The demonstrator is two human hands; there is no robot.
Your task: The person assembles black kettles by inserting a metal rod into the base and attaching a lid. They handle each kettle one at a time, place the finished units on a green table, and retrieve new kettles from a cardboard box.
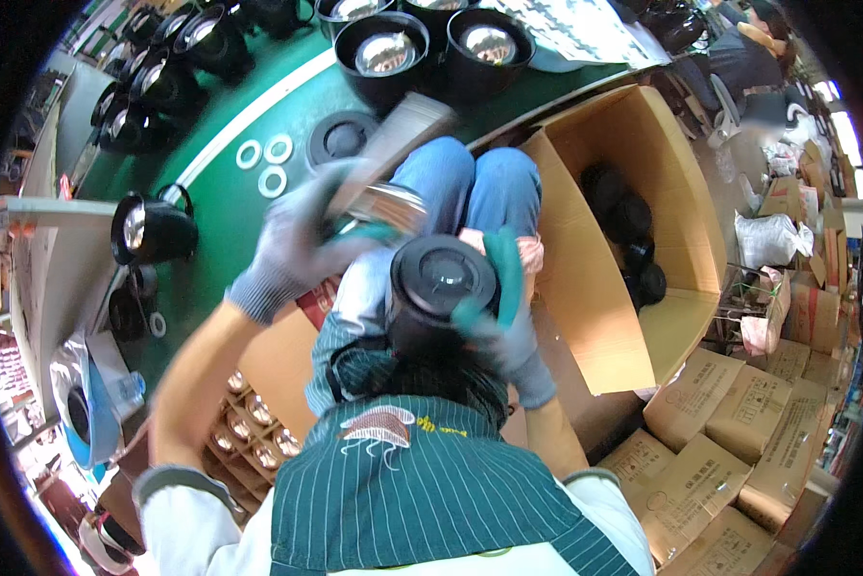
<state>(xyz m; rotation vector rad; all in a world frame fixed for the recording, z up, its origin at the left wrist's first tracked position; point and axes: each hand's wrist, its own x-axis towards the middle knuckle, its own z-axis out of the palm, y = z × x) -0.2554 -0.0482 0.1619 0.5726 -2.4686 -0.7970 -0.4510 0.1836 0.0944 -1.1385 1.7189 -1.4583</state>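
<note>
A black round lamp housing sits on my lap, its ridged round end facing up. My right hand, in a grey glove with green fingers, grips its right side, the thumb at the upper rim. To the left, above the lap, my gloved left hand is closed round a long grey-brown block; both are smeared by motion, so the block's exact kind cannot be made out. The block is apart from the housing. Beyond the left hand, a black round disc lies on the green table near several white rings.
Black lamps with shiny bulbs stand along the green table. At my right is an open carton with black parts inside. Closed cartons are stacked at lower right. A divided box of shiny bulbs lies at lower left. Another person sits far right.
</note>
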